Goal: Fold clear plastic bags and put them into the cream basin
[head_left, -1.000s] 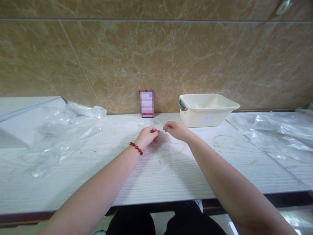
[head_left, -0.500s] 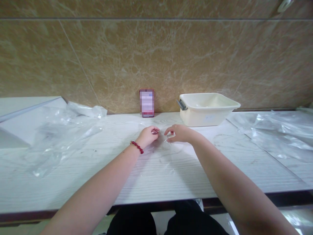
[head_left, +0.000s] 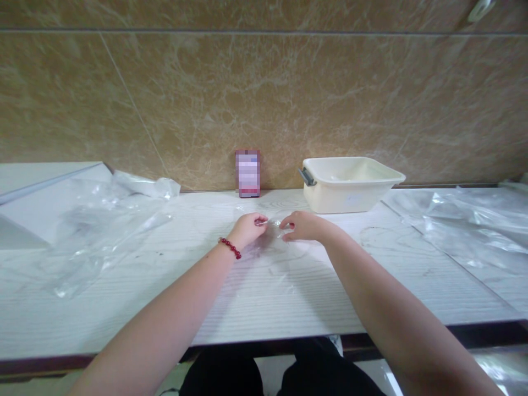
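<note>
My left hand (head_left: 249, 228), with a red bead bracelet at the wrist, is closed in a pinch over the table. Something small and dark shows between its fingers, too small to name. From those fingertips a piece of clear plastic film (head_left: 274, 223) stretches across to my right hand (head_left: 303, 225). The curled fingers of that hand grip its other side. More of the thin, see-through plastic seems to lie flat on the table below the hands, its outline faint.
Against the wall stand a phone (head_left: 248, 175) and a cream plastic tub (head_left: 342, 197) with a grey latch. Crumpled clear plastic bags (head_left: 119, 220) lie at the left beside a white box (head_left: 58, 206). More clear plastic (head_left: 474, 225) covers the right side of the white table (head_left: 313, 308).
The right hand has shifted very slightly to the right, and the film between the hands now shows more plainly, drawn out between the fingertips. The left hand has barely moved.
</note>
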### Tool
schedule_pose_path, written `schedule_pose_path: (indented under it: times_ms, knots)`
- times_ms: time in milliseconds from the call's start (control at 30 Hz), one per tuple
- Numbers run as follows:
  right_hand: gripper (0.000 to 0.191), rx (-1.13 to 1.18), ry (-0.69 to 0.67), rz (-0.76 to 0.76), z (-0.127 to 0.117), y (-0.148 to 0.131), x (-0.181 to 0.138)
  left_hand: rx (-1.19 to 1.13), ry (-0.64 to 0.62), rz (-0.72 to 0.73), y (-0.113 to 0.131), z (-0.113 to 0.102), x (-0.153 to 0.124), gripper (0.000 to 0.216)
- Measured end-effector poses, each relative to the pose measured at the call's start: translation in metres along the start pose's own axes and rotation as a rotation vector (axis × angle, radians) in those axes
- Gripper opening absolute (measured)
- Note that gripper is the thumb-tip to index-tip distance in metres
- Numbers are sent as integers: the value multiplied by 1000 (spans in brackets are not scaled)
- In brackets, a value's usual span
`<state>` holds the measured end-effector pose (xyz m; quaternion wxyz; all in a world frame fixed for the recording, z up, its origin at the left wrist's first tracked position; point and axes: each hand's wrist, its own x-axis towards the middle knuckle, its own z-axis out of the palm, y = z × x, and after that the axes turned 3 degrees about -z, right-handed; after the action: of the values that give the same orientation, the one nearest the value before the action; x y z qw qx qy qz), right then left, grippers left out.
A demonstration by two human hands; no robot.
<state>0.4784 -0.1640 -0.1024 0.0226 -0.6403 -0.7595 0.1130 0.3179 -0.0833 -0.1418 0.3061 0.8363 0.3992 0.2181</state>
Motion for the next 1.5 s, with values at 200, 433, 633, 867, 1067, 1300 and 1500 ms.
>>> schedule_pose_path:
  times_ms: [200, 433, 633, 867, 1067, 1300, 1500]
  knots:
    - [48, 63, -50, 42, 1, 0, -1, 199, 38, 64, -3, -3, 1, 28]
    - [54, 97, -56, 31, 0, 4, -2, 481, -71, 348, 3, -13, -8, 33]
    - [65, 76, -90, 44, -1, 3, -5, 477, -349, 418, 16, -16, -25, 52]
    - [42, -60, 57, 144, 11, 12, 7, 571, -435, 397, 33, -13, -43, 76]
    - [39, -118, 240, 301, 24, 17, 18, 586, -474, 427, 35, -8, -48, 80]
    - [38, -113, 268, 390, 32, 14, 18, 524, -484, 390, 37, -4, -51, 85]
    - [38, -91, 277, 369, 29, 14, 18, 532, -370, 307, 27, -13, -39, 76]
